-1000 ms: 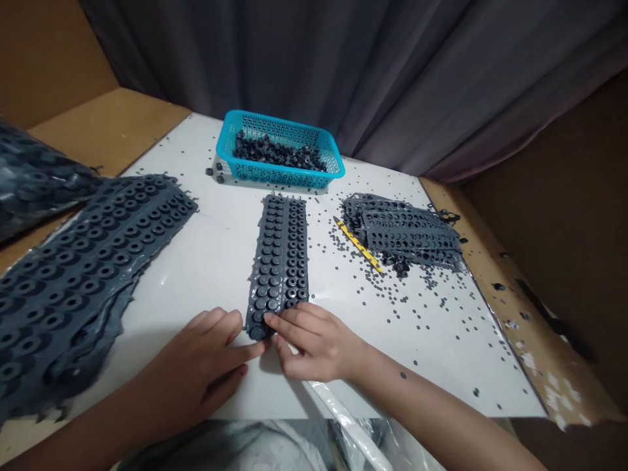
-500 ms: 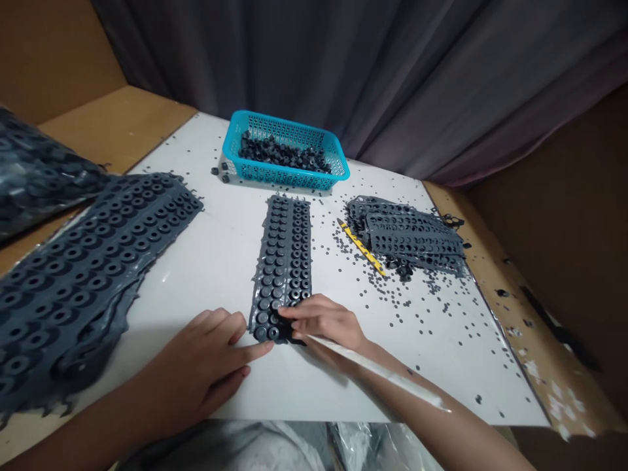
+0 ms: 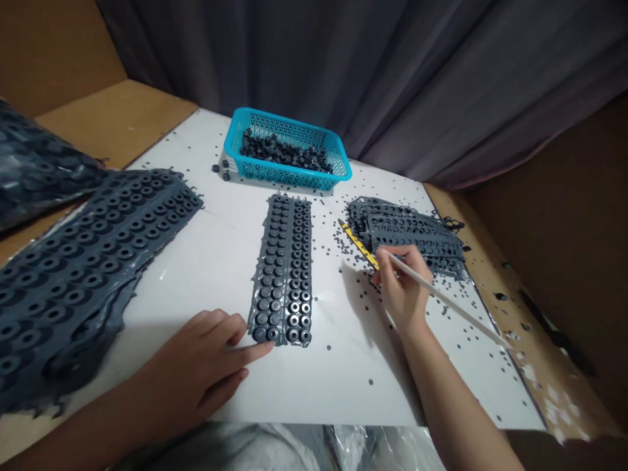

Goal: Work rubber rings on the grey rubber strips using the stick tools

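Observation:
A narrow dark grey rubber sheet (image 3: 286, 268) with rows of round, ring-like studs lies lengthwise in front of me on the white board. My left hand (image 3: 209, 356) rests at its near left corner. The index finger is stretched out and touches the near edge, while the other fingers are loosely bent. Off to the right, my right hand (image 3: 405, 291) is closed around a thin white stick (image 3: 456, 307) that slants back over the wrist. That hand hovers near a yellow cutter-like tool (image 3: 360, 243) and a stack of perforated grey sheets (image 3: 415, 235); its fingers partly hide both.
A turquoise basket (image 3: 289, 178) of small black rubber pieces stands at the back. Larger studded sheets (image 3: 93, 255) cover the left side, beside a clear bag (image 3: 39, 170) of dark parts. Tiny black discs are scattered across the board's right side. A grey curtain (image 3: 343, 65) hangs behind.
My right hand has moved from the sheet's near end to the right and away from me, still with the white stick. My left hand stays put. The sheet's near right studs are now uncovered.

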### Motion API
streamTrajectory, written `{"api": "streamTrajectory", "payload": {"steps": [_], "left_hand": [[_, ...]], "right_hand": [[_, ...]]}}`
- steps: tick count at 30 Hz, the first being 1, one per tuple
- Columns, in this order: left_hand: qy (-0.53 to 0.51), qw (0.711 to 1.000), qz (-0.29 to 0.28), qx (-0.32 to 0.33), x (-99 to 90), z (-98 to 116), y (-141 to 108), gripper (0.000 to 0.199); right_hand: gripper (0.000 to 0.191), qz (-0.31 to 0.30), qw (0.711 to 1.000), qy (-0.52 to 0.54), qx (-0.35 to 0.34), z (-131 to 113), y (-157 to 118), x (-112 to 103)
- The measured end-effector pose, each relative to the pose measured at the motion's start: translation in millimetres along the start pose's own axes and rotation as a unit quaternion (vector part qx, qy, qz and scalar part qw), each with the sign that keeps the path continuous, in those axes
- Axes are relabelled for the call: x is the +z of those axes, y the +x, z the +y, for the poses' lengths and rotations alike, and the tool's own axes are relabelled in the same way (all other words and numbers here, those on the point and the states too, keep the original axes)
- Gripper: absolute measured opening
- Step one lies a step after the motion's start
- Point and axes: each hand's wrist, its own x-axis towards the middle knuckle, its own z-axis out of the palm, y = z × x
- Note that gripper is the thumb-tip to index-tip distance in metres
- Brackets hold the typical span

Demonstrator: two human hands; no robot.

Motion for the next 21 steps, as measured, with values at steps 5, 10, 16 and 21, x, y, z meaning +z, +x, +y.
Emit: {"api": "streamTrajectory", "payload": {"steps": [5,10,16,21], "left_hand": [[-0.002,1.0,-0.002,0.0,0.6,1.8,0.6,0.048],[-0.004,1.0,0.003,-0.018,3.9,1.2,-0.1,0.049],[-0.011,0.999,0.023,-0.03,5.6,0.4,-0.6,0.045],[0.008,1.0,-0.008,-0.019,3.1,-0.1,0.6,0.049]], "right_hand": [[0.009,-0.246,0.938,0.132,-0.204,-33.3,-38.9,33.8],[0.015,-0.305,0.891,0.129,-0.312,-35.1,-52.7,51.1],[0.011,-0.316,0.874,0.074,-0.363,-31.6,-44.7,48.1],[0.005,-0.273,0.845,0.019,-0.459,-32.5,-42.7,52.5]]}}
